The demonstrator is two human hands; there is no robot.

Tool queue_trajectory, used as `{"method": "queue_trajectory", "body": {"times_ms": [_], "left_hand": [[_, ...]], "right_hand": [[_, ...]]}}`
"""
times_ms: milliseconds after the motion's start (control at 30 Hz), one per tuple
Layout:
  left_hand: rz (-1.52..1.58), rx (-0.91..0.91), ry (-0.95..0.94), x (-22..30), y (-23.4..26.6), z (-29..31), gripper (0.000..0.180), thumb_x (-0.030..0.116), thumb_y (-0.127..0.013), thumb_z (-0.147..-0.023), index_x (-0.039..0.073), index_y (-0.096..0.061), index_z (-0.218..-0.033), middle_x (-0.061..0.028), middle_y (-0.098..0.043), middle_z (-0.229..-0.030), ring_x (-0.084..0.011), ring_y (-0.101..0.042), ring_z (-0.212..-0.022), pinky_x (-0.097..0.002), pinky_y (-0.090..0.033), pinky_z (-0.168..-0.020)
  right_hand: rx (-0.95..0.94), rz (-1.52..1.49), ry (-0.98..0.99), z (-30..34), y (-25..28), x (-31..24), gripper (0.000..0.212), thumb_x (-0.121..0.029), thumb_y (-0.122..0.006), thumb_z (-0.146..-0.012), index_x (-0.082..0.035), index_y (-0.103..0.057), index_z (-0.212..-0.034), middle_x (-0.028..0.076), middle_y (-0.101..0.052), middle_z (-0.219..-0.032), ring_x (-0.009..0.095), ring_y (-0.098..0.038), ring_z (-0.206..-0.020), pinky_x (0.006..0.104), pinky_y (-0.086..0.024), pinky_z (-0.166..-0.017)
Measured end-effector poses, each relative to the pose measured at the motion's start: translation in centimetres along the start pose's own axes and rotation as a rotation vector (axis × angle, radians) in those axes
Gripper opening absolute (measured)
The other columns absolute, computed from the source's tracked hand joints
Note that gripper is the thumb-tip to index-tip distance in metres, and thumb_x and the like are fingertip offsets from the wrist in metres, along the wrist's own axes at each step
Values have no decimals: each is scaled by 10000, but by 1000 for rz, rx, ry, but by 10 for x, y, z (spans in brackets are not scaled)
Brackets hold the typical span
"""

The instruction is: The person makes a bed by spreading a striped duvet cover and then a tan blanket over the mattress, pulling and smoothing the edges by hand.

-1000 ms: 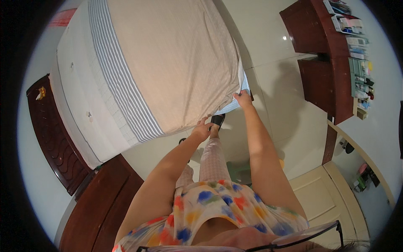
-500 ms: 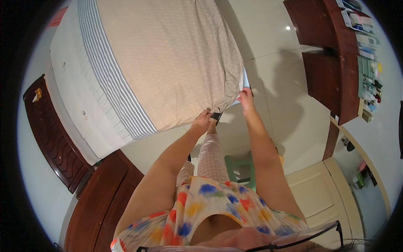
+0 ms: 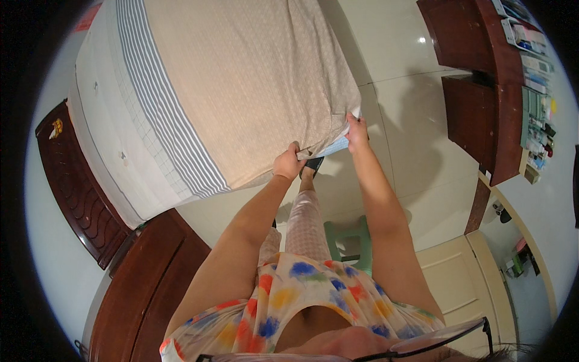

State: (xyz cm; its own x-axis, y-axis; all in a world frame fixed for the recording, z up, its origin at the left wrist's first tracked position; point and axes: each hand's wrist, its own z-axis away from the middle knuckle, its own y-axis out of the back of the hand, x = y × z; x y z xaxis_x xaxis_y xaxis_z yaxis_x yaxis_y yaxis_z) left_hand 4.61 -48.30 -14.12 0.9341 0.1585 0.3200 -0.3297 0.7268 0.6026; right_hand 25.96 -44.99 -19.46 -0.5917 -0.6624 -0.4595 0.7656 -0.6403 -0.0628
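A beige bed sheet with a grey-and-white striped band covers the bed, which fills the upper left and middle. At its near right corner, my left hand grips the sheet's lower edge, thumb on top and fingers folded under. My right hand pinches the edge of the same sheet at the right side of the corner. Between the two hands, a light-blue patterned layer shows under the sheet's edge. Creases run across the cloth beside my right hand.
My foot in a black slipper stands below the bed corner. A green plastic stool is beside my leg. Dark-red wooden furniture with bottles and baskets lines the right. A dark wooden headboard and cabinet lie left.
Both hands have moved slightly forward, and my right hand has drawn the sheet outward over the corner. The bunched cloth there is smoother, and less light-blue shows on the right side.
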Motion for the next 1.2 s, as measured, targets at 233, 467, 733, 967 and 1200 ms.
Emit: {"method": "queue_trajectory", "body": {"times_ms": [233,467,733,967,1200], "left_hand": [[-54,239,-299,-3,8,26,331,194,-548,-797,144,-478,-1117,-92,-573,-917,-292,-546,-893,-380,-465,-717],[98,247,-384,-1,15,28,181,133,-541,-814,105,-558,-992,-96,-539,-902,-293,-520,-859,-377,-452,-707],[133,68,-379,37,-31,-9,307,157,-635,-747,94,-505,-1018,-120,-501,-985,-318,-513,-911,-371,-445,-770],[-56,178,-321,35,-53,-22,331,132,-618,-715,70,-497,-1016,-130,-472,-1001,-304,-490,-936,-392,-463,-752],[69,312,-426,25,-38,23,262,95,-572,-696,26,-500,-937,-132,-484,-958,-315,-495,-862,-393,-439,-747]], "right_hand": [[98,257,259,-7,11,-16,211,-216,-531,-854,-8,-551,-831,47,-545,-693,148,-499,-638,292,-423,-576],[147,233,240,-14,25,-28,186,-220,-553,-852,-37,-563,-819,-17,-469,-599,76,-434,-494,223,-405,-446],[244,874,453,-31,16,-10,353,-304,-697,-711,-2,-519,-755,113,-583,-671,167,-590,-629,317,-457,-559],[122,1140,346,-40,22,-2,381,-344,-640,-729,8,-548,-841,197,-598,-828,353,-551,-816,431,-436,-719],[172,-17,75,7,46,24,249,-220,-605,-788,-60,-456,-907,50,-491,-790,187,-483,-656,328,-419,-544]]}}
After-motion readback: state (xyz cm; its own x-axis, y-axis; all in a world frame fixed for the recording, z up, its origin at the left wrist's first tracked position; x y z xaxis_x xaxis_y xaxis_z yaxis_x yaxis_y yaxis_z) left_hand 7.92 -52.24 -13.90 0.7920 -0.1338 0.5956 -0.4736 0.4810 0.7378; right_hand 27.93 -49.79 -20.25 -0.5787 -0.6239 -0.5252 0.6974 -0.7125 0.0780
